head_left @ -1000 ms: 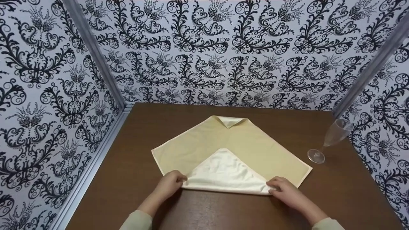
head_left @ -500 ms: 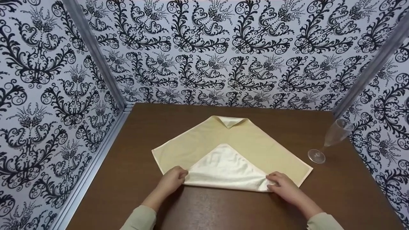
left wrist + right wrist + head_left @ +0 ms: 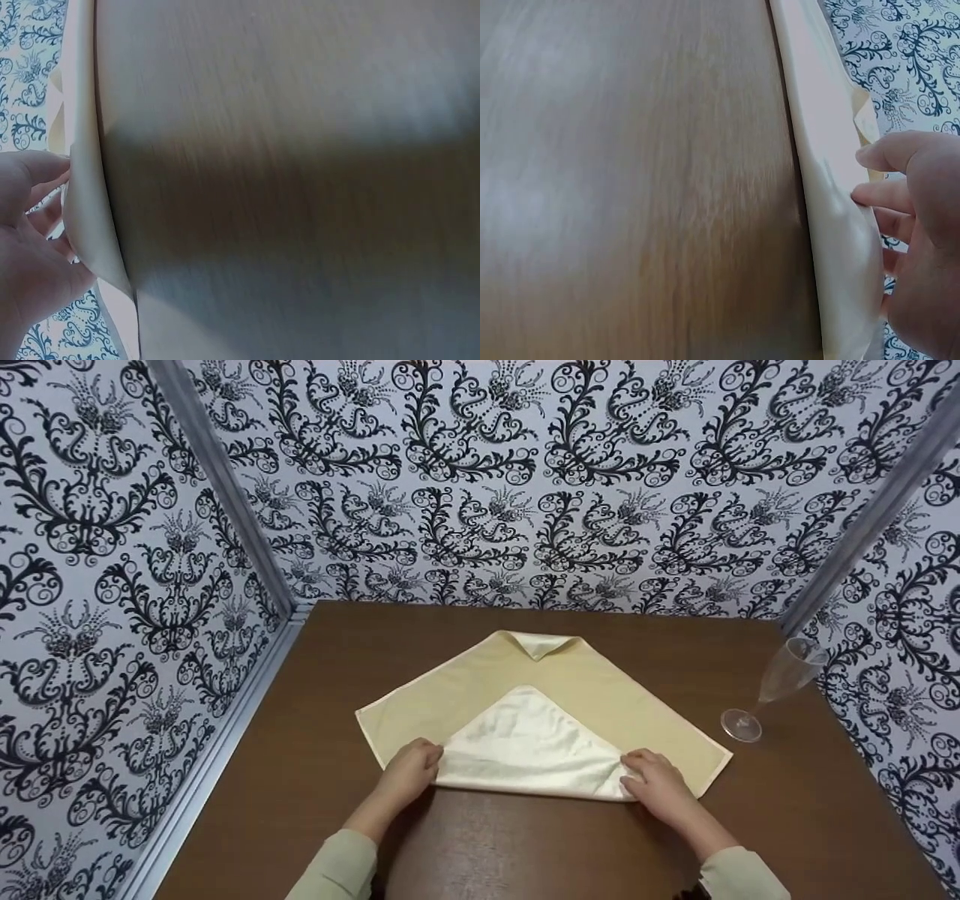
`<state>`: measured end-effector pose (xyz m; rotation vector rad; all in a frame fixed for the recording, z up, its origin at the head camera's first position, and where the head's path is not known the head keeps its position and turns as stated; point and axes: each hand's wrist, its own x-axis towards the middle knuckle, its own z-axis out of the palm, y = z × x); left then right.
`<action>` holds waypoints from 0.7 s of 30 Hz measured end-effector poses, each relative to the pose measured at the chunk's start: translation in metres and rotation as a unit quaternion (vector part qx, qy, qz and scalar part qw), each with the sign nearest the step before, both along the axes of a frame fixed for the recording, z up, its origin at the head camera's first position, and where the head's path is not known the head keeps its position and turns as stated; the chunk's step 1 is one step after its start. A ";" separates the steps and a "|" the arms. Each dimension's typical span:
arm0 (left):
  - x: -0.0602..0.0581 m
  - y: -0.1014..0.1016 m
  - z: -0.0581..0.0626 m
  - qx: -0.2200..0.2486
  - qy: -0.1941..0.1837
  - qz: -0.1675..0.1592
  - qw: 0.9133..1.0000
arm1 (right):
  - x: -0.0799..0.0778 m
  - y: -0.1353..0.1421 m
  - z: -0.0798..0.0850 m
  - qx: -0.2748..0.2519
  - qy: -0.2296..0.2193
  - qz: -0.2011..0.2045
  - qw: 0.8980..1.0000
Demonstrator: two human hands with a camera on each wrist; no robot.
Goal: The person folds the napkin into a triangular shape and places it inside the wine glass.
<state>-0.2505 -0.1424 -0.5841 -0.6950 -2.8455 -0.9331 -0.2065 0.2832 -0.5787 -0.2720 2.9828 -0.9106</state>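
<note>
A pale yellow cloth napkin lies on the brown table in front of me. Its near part is folded over into a shiny cream triangle that points away from me, and a small far corner is turned in. My left hand grips the left end of the near folded edge; in the left wrist view, thumb and fingers of the left hand curl about the fold. At the other end, my right hand pinches the fold, which puckers there. The right wrist view shows fingertips against the rolled edge.
A clear stemmed glass stands on the table to the right, a little beyond the napkin's right corner. Walls with a black-and-white scroll pattern close in the back and both sides, with grey metal rails at the corners.
Both hands have moved slightly away from me with the near folded edge. The tip of the cream triangle now lies farther up the napkin. The glass stays in place.
</note>
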 end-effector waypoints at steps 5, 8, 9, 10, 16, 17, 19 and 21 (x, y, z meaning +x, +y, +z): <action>-0.005 0.002 -0.002 -0.003 0.027 0.000 1.000 | -0.007 -0.004 0.001 -0.013 -0.006 -0.011 1.000; -0.009 0.004 -0.002 -0.006 0.031 0.001 0.999 | -0.012 -0.004 0.002 -0.019 -0.009 -0.009 1.000; -0.010 0.004 -0.002 -0.011 0.031 0.002 0.999 | -0.014 -0.004 0.001 -0.019 -0.010 -0.008 1.000; -0.012 0.004 -0.002 -0.014 0.029 0.003 0.999 | -0.015 -0.004 0.001 -0.021 -0.009 -0.006 1.000; -0.019 0.006 0.002 -0.034 0.019 0.002 0.999 | -0.026 -0.002 0.002 -0.023 -0.002 0.007 1.000; -0.020 0.007 0.003 -0.036 0.019 0.000 0.999 | -0.028 -0.002 0.003 -0.018 0.000 0.008 1.000; -0.022 0.007 0.004 -0.042 0.019 0.000 0.999 | -0.032 -0.002 0.004 -0.008 0.004 0.010 1.000; -0.025 0.008 0.004 -0.054 0.020 0.001 0.998 | -0.036 -0.003 0.005 0.002 0.002 0.008 1.000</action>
